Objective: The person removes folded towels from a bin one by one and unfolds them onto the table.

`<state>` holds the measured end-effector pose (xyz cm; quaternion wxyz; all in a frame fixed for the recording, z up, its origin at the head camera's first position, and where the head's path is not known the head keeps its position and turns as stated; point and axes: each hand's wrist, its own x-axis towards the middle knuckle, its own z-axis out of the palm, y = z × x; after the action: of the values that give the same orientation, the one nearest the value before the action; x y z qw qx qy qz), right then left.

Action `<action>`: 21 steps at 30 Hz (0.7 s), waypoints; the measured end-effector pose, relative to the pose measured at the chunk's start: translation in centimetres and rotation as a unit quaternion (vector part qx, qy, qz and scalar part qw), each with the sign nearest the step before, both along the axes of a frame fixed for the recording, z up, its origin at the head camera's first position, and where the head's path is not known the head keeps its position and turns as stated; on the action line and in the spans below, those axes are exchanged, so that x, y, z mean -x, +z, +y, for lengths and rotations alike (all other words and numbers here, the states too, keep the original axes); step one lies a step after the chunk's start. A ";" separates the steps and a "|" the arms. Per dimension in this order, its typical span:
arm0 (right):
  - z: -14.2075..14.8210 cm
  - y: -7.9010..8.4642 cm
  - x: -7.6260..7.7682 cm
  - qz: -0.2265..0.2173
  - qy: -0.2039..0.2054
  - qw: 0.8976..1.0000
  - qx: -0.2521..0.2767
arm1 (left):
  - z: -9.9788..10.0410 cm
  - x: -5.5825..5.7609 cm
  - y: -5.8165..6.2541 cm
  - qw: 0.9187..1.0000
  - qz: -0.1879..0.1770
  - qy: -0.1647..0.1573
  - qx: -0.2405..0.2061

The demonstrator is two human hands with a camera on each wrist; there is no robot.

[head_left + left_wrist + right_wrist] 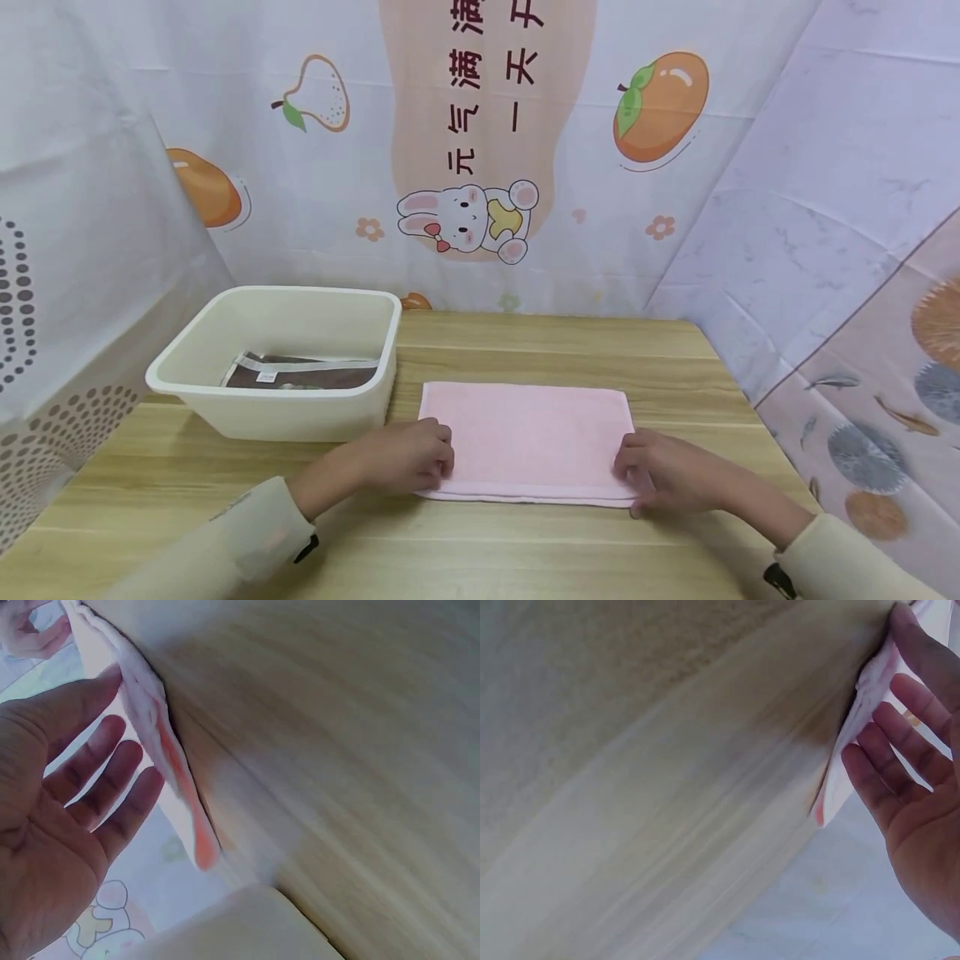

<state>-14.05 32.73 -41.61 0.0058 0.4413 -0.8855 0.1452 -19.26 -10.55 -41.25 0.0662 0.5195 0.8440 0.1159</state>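
Note:
A pink towel (531, 437) lies folded in a flat rectangle on the wooden table, its layers showing along the near edge. At its left side is my left hand (411, 457), fingertips on the edge by the near corner. In the left wrist view the thumb (94, 694) and loosely bent, spread fingers meet the towel's layered side (150, 712). My right hand (667, 471) touches the opposite side, thumb low at the near right corner. The right wrist view has its fingers (907, 742) lightly bent along the towel edge (855, 716).
A white plastic basin (292, 417) stands to the left, holding a folded dark brown cloth (307, 375) with a pale band and a white label. Printed curtains (495, 283) hang behind and at both sides of the wooden table (525, 550).

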 end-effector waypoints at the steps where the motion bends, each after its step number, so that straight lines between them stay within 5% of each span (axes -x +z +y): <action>1: 0.1 0.0 0.0 -0.005 0.002 1.000 -0.002 | -0.1 -0.1 0.0 1.000 -0.007 0.000 0.005; 6: 0.4 0.3 0.2 -0.012 0.011 1.000 -0.018 | -0.9 -0.2 0.3 0.999 -0.041 0.007 0.030; 21: 0.9 -0.1 -0.3 0.004 0.011 0.999 -0.036 | -1.5 -0.4 0.3 0.999 -0.047 -0.022 0.009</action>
<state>-13.72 33.61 -41.69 -0.0081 0.4513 -0.8854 0.1115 -18.91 -12.07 -40.91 0.1133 0.5309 0.8295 0.1310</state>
